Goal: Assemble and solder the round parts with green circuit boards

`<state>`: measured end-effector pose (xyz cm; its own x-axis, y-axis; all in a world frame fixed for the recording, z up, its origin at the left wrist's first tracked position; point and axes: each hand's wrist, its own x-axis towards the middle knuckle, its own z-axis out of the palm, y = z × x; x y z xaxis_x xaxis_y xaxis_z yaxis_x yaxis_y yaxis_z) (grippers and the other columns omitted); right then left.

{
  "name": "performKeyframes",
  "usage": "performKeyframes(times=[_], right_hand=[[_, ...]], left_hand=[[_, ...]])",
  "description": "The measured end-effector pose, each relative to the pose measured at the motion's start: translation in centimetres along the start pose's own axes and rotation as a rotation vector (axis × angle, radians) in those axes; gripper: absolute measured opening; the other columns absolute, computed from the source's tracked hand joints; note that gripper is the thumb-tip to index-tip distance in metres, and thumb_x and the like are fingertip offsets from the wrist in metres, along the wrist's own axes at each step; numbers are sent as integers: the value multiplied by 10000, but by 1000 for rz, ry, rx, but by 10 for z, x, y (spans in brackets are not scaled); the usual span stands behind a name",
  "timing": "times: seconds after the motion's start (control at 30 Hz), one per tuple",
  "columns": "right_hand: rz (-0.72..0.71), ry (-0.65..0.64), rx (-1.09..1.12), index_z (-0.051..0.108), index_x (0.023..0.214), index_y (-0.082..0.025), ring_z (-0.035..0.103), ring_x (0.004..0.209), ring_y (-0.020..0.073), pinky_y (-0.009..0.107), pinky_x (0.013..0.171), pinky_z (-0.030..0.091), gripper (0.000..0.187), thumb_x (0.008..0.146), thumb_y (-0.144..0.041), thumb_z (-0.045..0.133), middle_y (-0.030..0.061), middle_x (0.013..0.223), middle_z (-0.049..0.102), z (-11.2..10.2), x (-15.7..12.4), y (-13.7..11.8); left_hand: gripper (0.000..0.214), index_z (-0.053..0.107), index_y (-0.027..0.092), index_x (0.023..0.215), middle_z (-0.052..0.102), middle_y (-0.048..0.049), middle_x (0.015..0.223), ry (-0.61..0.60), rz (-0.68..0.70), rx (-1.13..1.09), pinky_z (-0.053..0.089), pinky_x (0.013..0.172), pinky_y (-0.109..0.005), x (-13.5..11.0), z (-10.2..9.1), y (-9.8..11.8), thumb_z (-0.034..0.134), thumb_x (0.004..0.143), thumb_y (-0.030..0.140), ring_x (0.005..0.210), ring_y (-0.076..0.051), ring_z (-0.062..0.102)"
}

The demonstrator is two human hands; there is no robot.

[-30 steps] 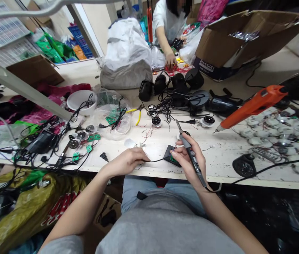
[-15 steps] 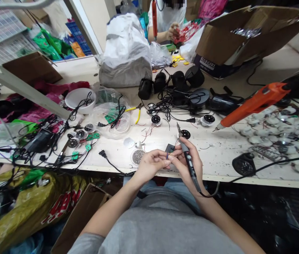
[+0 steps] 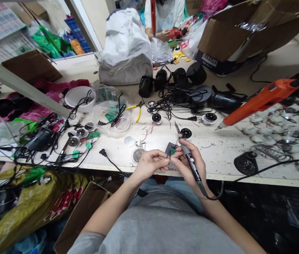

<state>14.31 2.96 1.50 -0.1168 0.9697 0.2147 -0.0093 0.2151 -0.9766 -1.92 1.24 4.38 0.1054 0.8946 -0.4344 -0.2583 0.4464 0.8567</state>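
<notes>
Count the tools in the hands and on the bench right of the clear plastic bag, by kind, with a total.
Pen-style soldering iron, in the right hand: 1
Orange soldering iron: 1
Yellow-handled pliers: 1
Total: 3

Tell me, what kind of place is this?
It looks like a small electronics workshop. The right hand holds a soldering iron, green circuit boards lie on the workbench, and an orange electric screwdriver rests nearby.
</notes>
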Motion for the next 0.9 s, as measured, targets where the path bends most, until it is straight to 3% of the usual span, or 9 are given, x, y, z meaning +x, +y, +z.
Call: performKeyframes(times=[0.2,0.43,0.63,0.73,0.9], right_hand=[[-119,86,-166,632,1254,-280,679,730,127,321,749,613,425,845,-224,733,17,1007,613,2,-3,3],[64,195,0,654,1209,-248,681,722,131,271,685,606,419,807,-293,764,4,896,656,-7,4,5],[76,-12,-19,605,1292,-256,752,924,201,371,858,628,395,910,-336,667,61,1070,668,-11,1,12],[48,-109,-55,581,1326,-266,738,899,189,387,869,620,448,894,-315,686,58,1083,655,-8,-2,17],[51,-81,-76,613,1268,-274,683,779,150,340,777,605,417,862,-288,706,10,964,639,-2,-2,18]], left_hand=[[436,700,142,758,608,20,520,52,-8,110,443,463,-185,0,1,-1,911,564,471,477,-99,582],[455,687,131,710,634,8,569,44,-103,58,407,431,-174,-2,-3,2,931,482,439,443,-73,548],[419,681,135,713,617,12,550,4,-116,100,377,422,-167,0,-3,0,912,519,427,450,-77,546],[383,697,136,732,618,12,561,-18,-107,141,393,440,-173,0,-2,0,894,558,414,467,-84,554],[382,699,133,745,605,14,560,-28,-89,166,386,443,-180,0,-3,-1,876,595,437,464,-84,539]])
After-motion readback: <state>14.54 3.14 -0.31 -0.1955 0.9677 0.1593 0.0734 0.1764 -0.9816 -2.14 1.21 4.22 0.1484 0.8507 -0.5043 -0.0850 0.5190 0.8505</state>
